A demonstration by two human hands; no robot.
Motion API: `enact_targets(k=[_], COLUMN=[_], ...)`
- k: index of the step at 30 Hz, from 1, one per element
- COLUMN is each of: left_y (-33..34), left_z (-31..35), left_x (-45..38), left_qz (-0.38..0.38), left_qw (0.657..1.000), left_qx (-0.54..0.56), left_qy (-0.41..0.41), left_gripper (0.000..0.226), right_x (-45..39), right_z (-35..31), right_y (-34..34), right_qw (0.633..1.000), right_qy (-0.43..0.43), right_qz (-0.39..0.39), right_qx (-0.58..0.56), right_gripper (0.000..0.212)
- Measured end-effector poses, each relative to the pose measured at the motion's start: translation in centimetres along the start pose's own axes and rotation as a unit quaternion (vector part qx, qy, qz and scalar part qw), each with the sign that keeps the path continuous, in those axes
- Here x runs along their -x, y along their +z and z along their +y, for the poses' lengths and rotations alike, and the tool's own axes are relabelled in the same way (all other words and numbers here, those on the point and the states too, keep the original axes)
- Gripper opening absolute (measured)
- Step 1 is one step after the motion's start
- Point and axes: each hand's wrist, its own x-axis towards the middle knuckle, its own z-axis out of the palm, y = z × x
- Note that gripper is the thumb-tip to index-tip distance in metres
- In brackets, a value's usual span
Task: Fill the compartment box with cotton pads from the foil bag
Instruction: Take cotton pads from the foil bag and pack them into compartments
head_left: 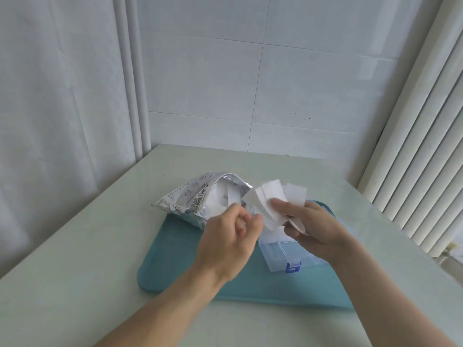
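On the left of the teal mat [175, 259], the foil bag [190, 199] lies on its side across the mat's far-left edge, mouth open toward you, with more white pads showing inside. Your left hand [230, 236] hovers just beside that mouth, fingers curled, tips at the near edge of the cotton pads [270, 204]; whether they pinch one I cannot tell. Your right hand [313, 224] clamps the fanned stack, thumb on top. Below it the compartment box [283, 251] sits open on the mat. Square the stack with your left fingertips first, then lower it flat into one compartment so no corners catch the dividers.
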Motion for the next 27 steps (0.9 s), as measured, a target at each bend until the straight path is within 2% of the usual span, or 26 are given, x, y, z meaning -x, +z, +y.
enact_targets(k=[2,5,7,8,10,12,14,16,20,25,27], left_y=[0.5,0.7,0.8,0.7,0.8,0.8,0.9,0.7,0.3,0.6,0.7], left_z=[0.0,0.1,0.0,-0.2,-0.6,-1.1,-1.2,-1.3,-1.8,-1.6,-1.6], left_x=[0.0,-0.6,-0.8,-0.8,-1.0,-1.1,-1.3,-1.5,-1.8,-1.6,-1.5], left_qz=[-0.055,-0.125,-0.120,-0.109,-0.079,-0.044,-0.010,0.021,0.030,0.006,-0.008], left_qw=[0.994,0.952,0.937,0.942,0.950,0.953,0.953,0.952,0.950,0.952,0.950], left_qx=[0.027,0.222,0.289,0.284,0.263,0.248,0.237,0.225,0.198,0.187,0.188], left_qy=[-0.087,-0.169,-0.153,-0.141,-0.145,-0.166,-0.187,-0.208,-0.238,-0.244,-0.249], left_gripper=[0.047,0.066,0.052,0.042,0.040,0.048,0.041,0.024,0.020,0.019,0.018], right_x=[0.4,1.0,1.4,1.6,2.0,2.5,2.9,3.3,3.4,3.2,3.1], right_z=[0.3,0.5,0.5,0.6,0.6,0.5,-0.1,-0.5,-0.9,-0.5,-0.4], right_y=[-0.4,0.1,0.7,1.1,1.7,2.0,1.8,1.2,0.4,0.7,0.7], right_qw=[0.999,0.999,0.998,0.996,0.986,0.973,0.964,0.963,0.968,0.968,0.970], right_qy=[0.008,-0.003,-0.030,-0.049,-0.083,-0.100,-0.105,-0.111,-0.118,-0.094,-0.093], right_qz=[-0.015,-0.046,-0.047,-0.034,0.007,0.031,0.029,0.041,0.113,0.103,0.099], right_qx=[-0.036,-0.022,0.023,0.062,0.145,0.204,0.243,0.244,0.190,0.209,0.200], right_gripper=[0.025,0.025,0.026,0.029,0.029,0.017,0.007,0.006,0.008,0.006,0.013])
